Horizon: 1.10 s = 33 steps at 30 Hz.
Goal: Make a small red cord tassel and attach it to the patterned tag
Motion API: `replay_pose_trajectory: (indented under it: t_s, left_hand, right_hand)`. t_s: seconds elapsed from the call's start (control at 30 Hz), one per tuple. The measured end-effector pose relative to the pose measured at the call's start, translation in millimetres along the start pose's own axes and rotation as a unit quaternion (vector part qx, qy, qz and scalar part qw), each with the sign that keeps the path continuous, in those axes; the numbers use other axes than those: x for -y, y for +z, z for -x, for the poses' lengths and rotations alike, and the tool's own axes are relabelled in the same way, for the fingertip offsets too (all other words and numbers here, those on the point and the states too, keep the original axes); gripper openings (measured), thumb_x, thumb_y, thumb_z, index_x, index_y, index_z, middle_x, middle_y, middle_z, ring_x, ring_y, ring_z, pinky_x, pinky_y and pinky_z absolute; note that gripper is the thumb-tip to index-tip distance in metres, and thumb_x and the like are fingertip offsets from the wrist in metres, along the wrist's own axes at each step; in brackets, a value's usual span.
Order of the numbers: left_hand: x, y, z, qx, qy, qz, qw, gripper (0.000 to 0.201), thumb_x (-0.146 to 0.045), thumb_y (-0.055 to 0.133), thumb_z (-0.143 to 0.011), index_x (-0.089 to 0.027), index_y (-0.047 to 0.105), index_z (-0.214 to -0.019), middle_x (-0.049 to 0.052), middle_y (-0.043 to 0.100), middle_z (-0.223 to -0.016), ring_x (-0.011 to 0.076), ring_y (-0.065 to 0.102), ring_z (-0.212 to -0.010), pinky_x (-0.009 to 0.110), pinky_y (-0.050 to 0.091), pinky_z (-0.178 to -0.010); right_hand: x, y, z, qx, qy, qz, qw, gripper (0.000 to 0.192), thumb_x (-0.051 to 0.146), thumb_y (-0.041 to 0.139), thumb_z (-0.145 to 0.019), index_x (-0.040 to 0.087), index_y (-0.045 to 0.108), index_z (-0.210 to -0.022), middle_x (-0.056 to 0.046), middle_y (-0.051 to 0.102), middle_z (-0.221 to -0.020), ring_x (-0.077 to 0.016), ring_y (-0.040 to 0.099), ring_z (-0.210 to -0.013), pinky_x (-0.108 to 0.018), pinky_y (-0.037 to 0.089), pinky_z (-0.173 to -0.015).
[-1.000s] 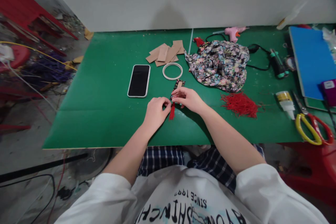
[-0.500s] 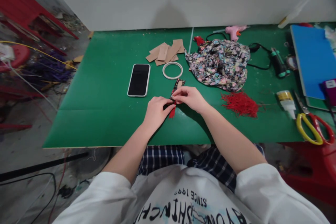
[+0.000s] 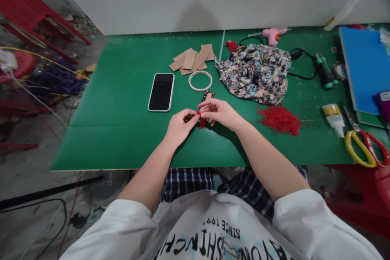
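A small red thread tassel [image 3: 202, 122] hangs between my two hands at the middle of the green table. My left hand [image 3: 181, 128] pinches it near its top with thumb and forefinger. From the right, my right hand [image 3: 222, 113] is closed over a floral fabric strip with cardboard on it [image 3: 209, 95], whose far end sticks out past the fingers. My right fingertips also meet the top of the tassel, and they hide where strip and tassel come together.
Beyond my hands lie a tape roll [image 3: 200, 81], cardboard pieces [image 3: 191, 60] and a phone [image 3: 161, 92]. To the right are floral cloth [image 3: 256, 73], red threads [image 3: 278, 120], a glue bottle [image 3: 333, 118], scissors [image 3: 361, 146] and a pink glue gun [image 3: 273, 35].
My left hand has shifted slightly away from me, its fingertips now on the upper part of the tassel. More of the red tassel shows. The strip is more covered by my right hand.
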State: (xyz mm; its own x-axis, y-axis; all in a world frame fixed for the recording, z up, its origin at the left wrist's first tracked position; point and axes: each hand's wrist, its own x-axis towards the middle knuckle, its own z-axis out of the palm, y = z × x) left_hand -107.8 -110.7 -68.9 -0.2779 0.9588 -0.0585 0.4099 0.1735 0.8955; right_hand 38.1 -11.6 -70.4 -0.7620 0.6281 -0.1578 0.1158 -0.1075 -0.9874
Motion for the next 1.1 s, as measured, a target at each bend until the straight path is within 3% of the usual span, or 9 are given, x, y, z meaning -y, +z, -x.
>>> replay_pose_trajectory:
  t_s: [0.17, 0.53, 0.7, 0.9, 1.0, 1.1]
  left_hand:
    - [-2, -1.5, 0, 0.009, -0.014, 0.037, 0.999, 0.016, -0.033, 0.057, -0.076, -0.018, 0.06, -0.08, 0.0, 0.062, -0.074, 0.0123, 0.055, -0.065, 0.024, 0.041, -0.061]
    - [-3, -14.5, -4, 0.03, -0.034, 0.069, 0.997, 0.017, -0.034, 0.057, -0.076, -0.018, 0.058, -0.078, -0.001, 0.06, -0.072, 0.0127, 0.056, -0.068, 0.025, 0.042, -0.065]
    - [-7, -15.2, -3, 0.007, -0.061, 0.112, 0.992, 0.017, -0.034, 0.059, -0.075, -0.018, 0.06, -0.077, 0.0, 0.062, -0.069, 0.0124, 0.057, -0.068, 0.024, 0.043, -0.065]
    - [-3, -10.3, 0, 0.007, -0.159, 0.295, 0.942, 0.038, -0.049, 0.054, -0.077, -0.013, 0.064, -0.078, 0.007, 0.067, -0.073, 0.0157, 0.063, -0.071, 0.027, 0.048, -0.067]
    - [-2, -4.6, 2, 0.033, -0.161, 0.356, 0.92, 0.036, -0.047, 0.06, -0.075, -0.013, 0.066, -0.086, 0.009, 0.069, -0.085, 0.0165, 0.064, -0.08, 0.03, 0.049, -0.075]
    - [-4, 2.9, 4, 0.025, -0.139, 0.372, 0.918, 0.033, -0.041, 0.069, -0.069, -0.014, 0.067, -0.088, 0.007, 0.069, -0.086, 0.0151, 0.063, -0.08, 0.031, 0.047, -0.08]
  right_hand:
    - [-2, 0, 1, 0.037, -0.013, 0.003, 0.999, 0.033, 0.024, 0.065, -0.069, 0.018, 0.057, -0.1, 0.001, 0.061, -0.068, -0.0082, 0.055, -0.059, -0.016, 0.046, -0.044]
    - [3, -1, 3, 0.06, -0.015, -0.043, 0.997, 0.031, 0.027, 0.062, -0.072, 0.019, 0.057, -0.102, 0.003, 0.056, -0.071, -0.0075, 0.052, -0.06, -0.016, 0.043, -0.044]
    - [2, -2, 3, 0.067, -0.017, -0.051, 0.996, 0.031, 0.026, 0.062, -0.072, 0.02, 0.057, -0.102, 0.003, 0.055, -0.072, -0.0075, 0.052, -0.061, -0.016, 0.043, -0.044]
    - [3, -1, 4, 0.066, -0.029, -0.047, 0.996, 0.032, 0.028, 0.061, -0.073, 0.02, 0.056, -0.104, 0.003, 0.055, -0.075, -0.0074, 0.053, -0.063, -0.016, 0.044, -0.047]
    - [4, -1, 3, 0.069, -0.039, -0.05, 0.996, 0.033, 0.027, 0.062, -0.073, 0.02, 0.055, -0.105, 0.002, 0.057, -0.075, -0.0077, 0.054, -0.064, -0.016, 0.044, -0.047]
    - [2, 0, 2, 0.061, -0.047, -0.057, 0.995, 0.038, 0.024, 0.062, -0.072, 0.021, 0.052, -0.108, 0.003, 0.058, -0.074, -0.0074, 0.054, -0.062, -0.016, 0.045, -0.047]
